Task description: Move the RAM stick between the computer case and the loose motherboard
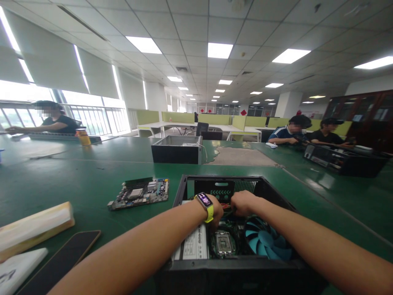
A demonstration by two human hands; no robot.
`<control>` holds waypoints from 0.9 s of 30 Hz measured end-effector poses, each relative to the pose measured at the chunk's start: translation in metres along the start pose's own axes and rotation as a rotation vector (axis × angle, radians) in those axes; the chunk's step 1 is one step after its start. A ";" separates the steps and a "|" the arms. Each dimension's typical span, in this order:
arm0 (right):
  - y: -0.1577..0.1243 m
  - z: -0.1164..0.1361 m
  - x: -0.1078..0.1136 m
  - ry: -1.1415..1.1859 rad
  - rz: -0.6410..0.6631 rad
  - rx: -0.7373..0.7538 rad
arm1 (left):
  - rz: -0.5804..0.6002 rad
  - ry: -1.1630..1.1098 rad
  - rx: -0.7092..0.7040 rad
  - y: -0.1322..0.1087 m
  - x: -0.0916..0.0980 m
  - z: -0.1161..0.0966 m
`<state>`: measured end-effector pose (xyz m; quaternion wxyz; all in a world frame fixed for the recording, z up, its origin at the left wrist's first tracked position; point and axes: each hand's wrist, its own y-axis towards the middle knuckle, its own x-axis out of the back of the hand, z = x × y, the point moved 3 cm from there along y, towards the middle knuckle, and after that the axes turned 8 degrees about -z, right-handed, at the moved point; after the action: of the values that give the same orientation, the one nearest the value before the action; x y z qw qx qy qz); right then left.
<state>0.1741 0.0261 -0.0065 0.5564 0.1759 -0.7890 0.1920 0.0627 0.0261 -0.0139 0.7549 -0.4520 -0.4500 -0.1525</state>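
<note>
An open black computer case (221, 266) lies in front of me, and both my hands reach down inside it. My left hand (217, 212), with a watch (205, 203) on its yellow-green strap, is bent over the power supply (196, 243); its fingers look curled, their tips hidden. Fingers closed, my right hand (244, 203) is near the far wall of the case; what it pinches is hidden. Red and orange cables (225, 206) show between the two hands. Below them are a motherboard with its CPU socket (224, 243) and a blue fan (265, 239).
A loose motherboard (139, 194) lies left of the case on the green table (123, 225). Nearer are a phone (61, 262) and a long wrapped block (37, 229). Another case (176, 151) stands beyond. Co-workers sit at the far left and right, one by a dark case (346, 159).
</note>
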 end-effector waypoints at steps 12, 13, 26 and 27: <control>-0.001 -0.001 0.001 0.013 0.017 0.017 | 0.066 0.015 -0.022 0.003 -0.004 0.002; 0.000 -0.002 0.000 0.017 0.019 0.016 | 0.063 0.015 -0.024 0.004 -0.004 0.002; 0.001 -0.005 -0.003 0.036 0.019 0.005 | 0.050 -0.035 -0.010 0.009 -0.007 0.005; 0.001 -0.005 -0.004 0.039 0.022 0.002 | 0.050 -0.023 -0.008 0.008 -0.006 0.005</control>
<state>0.1790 0.0296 -0.0086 0.5695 0.1642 -0.7796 0.2022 0.0620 0.0333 -0.0227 0.7515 -0.4679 -0.4465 -0.1301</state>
